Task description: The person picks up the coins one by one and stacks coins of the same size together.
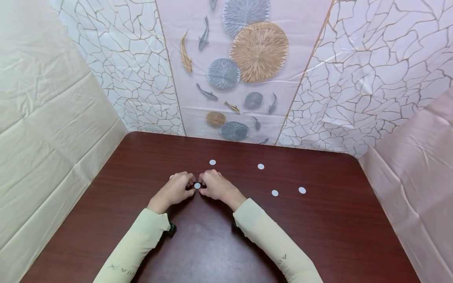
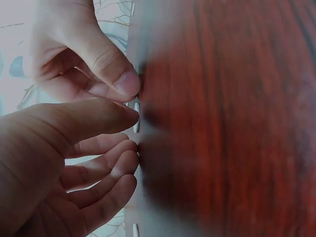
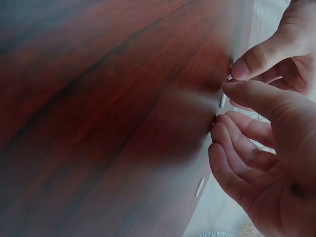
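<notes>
A small flat white disc lies on the dark red-brown table, in the gap between the two hands. Bent fingers of the left hand come down at its left side, thumb and fingertips apart. From the right, the right hand reaches in the same way, its thumb and fingertips also apart. In the left wrist view the disc shows edge-on by the left thumb. The right wrist view has it close to the right thumb. Neither hand visibly pinches it; exact contact is hard to tell.
Another white disc is partly hidden behind the left hand. Farther back lie a disc and a second one. To the right are a disc and one more. A patterned curtain borders the table's back edge.
</notes>
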Tool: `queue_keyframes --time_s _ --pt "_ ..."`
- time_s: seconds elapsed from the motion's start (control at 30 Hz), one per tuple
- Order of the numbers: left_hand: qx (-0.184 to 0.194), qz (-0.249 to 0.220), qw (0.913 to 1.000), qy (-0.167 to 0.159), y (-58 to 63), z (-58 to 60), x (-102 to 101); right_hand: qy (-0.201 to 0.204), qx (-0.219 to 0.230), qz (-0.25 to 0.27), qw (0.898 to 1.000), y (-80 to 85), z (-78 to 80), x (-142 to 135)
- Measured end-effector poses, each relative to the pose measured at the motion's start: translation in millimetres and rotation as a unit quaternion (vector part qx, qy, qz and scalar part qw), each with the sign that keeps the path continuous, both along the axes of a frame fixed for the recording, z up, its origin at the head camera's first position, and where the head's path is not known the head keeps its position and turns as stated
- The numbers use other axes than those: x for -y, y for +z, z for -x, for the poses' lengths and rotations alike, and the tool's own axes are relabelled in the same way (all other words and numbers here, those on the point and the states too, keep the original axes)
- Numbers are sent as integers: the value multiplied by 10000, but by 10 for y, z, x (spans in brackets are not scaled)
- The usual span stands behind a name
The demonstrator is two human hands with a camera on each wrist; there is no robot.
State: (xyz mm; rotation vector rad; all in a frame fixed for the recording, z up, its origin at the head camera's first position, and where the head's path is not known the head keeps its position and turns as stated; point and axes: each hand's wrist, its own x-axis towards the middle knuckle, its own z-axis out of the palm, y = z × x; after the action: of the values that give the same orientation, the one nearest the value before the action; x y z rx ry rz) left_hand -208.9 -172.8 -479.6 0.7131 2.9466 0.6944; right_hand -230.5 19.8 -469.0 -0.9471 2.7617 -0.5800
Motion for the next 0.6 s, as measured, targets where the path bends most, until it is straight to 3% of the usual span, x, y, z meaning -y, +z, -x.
queue_keyframes --time_s 0.23,0.6 --pt "-4 -83 10000 1 -14 26 -3 83 -97 1 9999 -7 42 42" --pt "3 -205 9998 -81 -11 40 -49 93 103 -4 9999 10 75 62"
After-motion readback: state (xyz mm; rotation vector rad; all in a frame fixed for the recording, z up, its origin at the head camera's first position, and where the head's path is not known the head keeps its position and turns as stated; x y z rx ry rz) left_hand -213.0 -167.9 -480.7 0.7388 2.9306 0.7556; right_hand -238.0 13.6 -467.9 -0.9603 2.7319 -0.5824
